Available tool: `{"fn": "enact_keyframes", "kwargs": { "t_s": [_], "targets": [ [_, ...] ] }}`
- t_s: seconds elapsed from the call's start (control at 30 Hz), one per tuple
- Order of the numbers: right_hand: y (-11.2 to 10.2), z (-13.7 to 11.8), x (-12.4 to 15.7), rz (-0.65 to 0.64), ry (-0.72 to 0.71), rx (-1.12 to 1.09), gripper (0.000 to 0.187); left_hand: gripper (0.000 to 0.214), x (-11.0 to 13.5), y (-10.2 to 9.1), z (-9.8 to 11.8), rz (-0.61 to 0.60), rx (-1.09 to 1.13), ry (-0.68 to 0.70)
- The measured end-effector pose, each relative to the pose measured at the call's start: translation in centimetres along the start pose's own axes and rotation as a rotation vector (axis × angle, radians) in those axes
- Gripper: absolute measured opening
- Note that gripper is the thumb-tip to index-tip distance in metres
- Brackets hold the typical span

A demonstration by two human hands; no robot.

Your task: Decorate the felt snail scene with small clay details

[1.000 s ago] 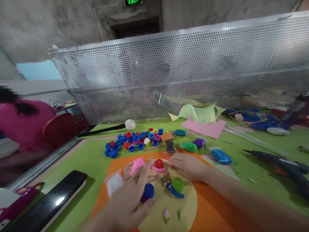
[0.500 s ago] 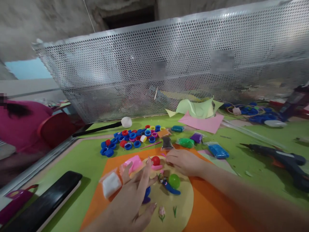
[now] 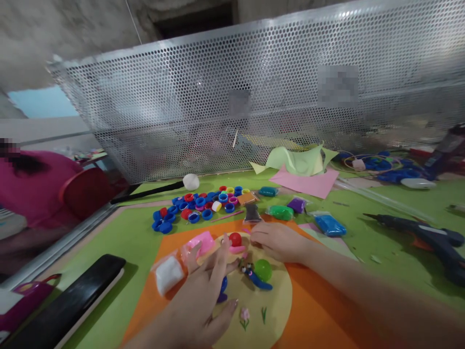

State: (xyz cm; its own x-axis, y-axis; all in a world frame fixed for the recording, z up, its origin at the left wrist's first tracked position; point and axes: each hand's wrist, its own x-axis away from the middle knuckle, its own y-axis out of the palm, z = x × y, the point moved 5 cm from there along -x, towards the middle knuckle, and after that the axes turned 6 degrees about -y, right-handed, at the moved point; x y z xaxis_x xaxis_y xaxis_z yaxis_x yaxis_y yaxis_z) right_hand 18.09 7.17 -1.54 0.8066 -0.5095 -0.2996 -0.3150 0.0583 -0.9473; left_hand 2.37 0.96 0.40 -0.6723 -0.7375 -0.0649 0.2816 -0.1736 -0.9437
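Observation:
My left hand (image 3: 201, 286) lies over the left part of a yellow paper circle (image 3: 278, 303), fingers spread; one fingertip is beside a red ball (image 3: 235, 239) on a pink clay body. Partly hidden under this hand is a dark blue clay piece (image 3: 222, 290). My right hand (image 3: 278, 241) rests at the circle's upper right edge, fingers bent and close together; what they hold, if anything, is hidden. A bit of pink clay (image 3: 246, 230) shows by its fingertips. Between the hands is a blue clay snail (image 3: 259, 281) with a green ball (image 3: 262, 270). A small pink flower (image 3: 244, 315) lies below.
Orange paper (image 3: 308, 310) lies under the circle. Packs of white clay (image 3: 169, 275), pink clay (image 3: 202, 242) and blue clay (image 3: 330, 225) are around it. Several bottle caps (image 3: 199, 203) lie behind. A glue gun (image 3: 417, 232) is right, a black case (image 3: 72, 295) left. A perforated metal panel (image 3: 203, 106) stands behind.
The view has shifted slightly. Both hands keep nearly the same places, and the clay pieces stay where they were on the circle.

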Motion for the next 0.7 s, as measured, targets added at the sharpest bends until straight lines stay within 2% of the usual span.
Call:
{"fn": "enact_keyframes", "kwargs": {
  "t_s": [0.23,0.47,0.7],
  "targets": [
    [0.04,0.07,0.1,-0.004,-0.003,0.0,0.02,0.085,0.17,-0.75,-0.18,0.084,-0.066,-0.025],
    [0.1,0.13,0.05,-0.001,-0.001,0.003,0.02,0.088,-0.01,0.15,-0.09,-0.01,-0.006,-0.013],
    [-0.23,-0.04,0.04,0.001,0.005,-0.005,0.018,0.09,0.02,0.24,0.02,-0.002,-0.031,-0.004]
  ]
}}
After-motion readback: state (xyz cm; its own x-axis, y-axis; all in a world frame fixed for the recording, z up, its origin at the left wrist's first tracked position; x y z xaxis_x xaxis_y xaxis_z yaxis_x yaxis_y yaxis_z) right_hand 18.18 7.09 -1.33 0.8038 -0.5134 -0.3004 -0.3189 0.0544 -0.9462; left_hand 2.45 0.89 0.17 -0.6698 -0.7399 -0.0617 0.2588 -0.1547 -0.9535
